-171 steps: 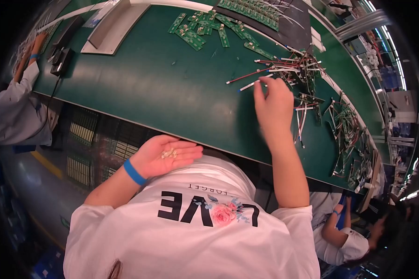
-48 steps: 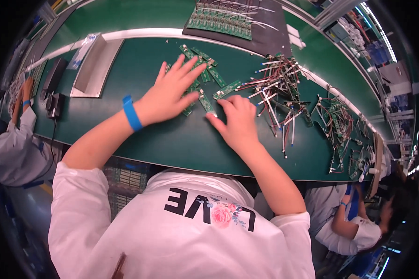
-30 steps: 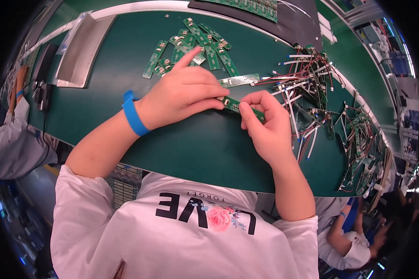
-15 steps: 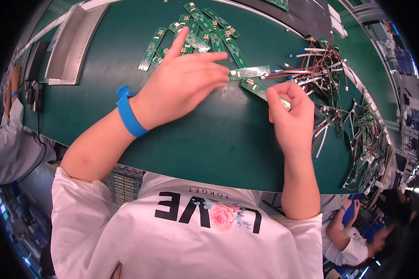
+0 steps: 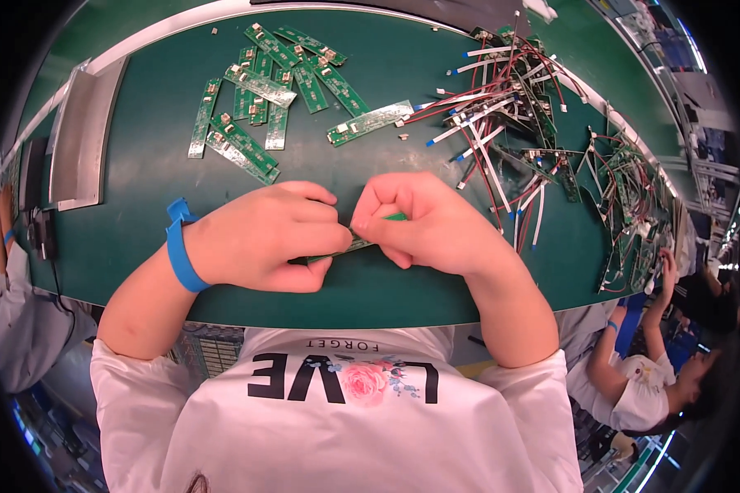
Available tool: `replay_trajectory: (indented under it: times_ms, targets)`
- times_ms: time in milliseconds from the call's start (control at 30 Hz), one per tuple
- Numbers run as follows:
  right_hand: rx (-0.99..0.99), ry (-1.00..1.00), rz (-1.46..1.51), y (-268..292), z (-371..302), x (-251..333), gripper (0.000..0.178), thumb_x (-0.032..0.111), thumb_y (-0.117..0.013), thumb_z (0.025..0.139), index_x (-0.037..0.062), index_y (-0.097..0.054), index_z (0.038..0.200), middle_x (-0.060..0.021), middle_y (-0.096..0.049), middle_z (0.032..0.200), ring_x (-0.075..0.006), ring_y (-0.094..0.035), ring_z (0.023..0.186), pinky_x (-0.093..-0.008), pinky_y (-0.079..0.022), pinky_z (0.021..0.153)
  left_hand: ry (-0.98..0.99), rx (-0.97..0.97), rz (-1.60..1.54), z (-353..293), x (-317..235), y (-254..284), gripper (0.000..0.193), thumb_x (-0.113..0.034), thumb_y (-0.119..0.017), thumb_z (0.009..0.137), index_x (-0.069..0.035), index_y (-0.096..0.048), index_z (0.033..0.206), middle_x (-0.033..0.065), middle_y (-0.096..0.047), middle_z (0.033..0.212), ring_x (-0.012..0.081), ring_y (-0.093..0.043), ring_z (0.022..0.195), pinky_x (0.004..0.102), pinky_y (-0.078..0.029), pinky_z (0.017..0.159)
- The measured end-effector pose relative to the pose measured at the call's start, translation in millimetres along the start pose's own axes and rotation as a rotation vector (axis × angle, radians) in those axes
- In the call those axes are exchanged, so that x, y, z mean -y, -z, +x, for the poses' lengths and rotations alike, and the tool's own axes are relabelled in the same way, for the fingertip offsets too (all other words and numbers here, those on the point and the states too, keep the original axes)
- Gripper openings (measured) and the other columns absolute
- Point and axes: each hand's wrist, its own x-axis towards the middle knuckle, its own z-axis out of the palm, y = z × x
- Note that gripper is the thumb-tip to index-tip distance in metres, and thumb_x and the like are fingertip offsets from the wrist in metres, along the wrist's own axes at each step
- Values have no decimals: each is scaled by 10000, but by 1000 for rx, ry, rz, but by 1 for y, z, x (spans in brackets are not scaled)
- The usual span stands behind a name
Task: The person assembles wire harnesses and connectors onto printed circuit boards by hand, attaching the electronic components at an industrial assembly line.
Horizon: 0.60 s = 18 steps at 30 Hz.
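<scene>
Close to the table's near edge, both my hands grip one narrow green circuit board (image 5: 358, 244) between them. My left hand (image 5: 275, 238), with a blue wrist strap (image 5: 184, 255), is closed on the board's left end. Fingers of my right hand (image 5: 419, 222) pinch it farther right, and a green corner shows between them. Most of this board is hidden by the fingers. Beyond my hands lies a loose heap of similar strip-shaped circuit boards (image 5: 308, 85). A single board (image 5: 372, 123) rests apart from the heap, ahead of my right hand.
Boards with red, black and white cables (image 5: 501, 107) lie tangled at the far right. Another wired pile (image 5: 633, 205) sits along the right edge. A metal channel (image 5: 86, 140) stands at the left on the green table (image 5: 156, 189). Other people (image 5: 641, 370) are at both sides.
My left hand has left the heap and closed on the board in my right hand. Both hands have come together nearer to me. The view has shifted to the right.
</scene>
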Motion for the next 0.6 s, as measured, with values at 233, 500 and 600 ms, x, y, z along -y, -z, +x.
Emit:
replay_trajectory:
  times_ms: [233,500,600]
  targets:
    - [-1036,354,-490,34,-77,-15,84,92,-598,890,31,-630,938,-12,-558,656,-78,-511,571,-251,-405,512,219,-31,-204,-5,0,6,169,7,-689,745,-26,-579,869,83,-605,767,277,-605,711,420,-486,904]
    - [-876,380,-1604,94,-105,-34,319,12,-642,746,149,-684,1031,-48,-488,753,-223,-506,733,-356,-408,725,325,-46,-202,-3,-3,5,170,-51,-691,796,-50,-582,925,57,-612,867,190,-600,733,292,-490,632]
    - [-796,497,-1610,110,-109,-29,314,19,-661,727,146,-693,1013,-43,-509,770,-213,-514,750,-347,-411,735,327,-82,-235,-4,1,3,166,-37,-685,792,-42,-581,920,55,-611,845,175,-599,725,279,-482,632]
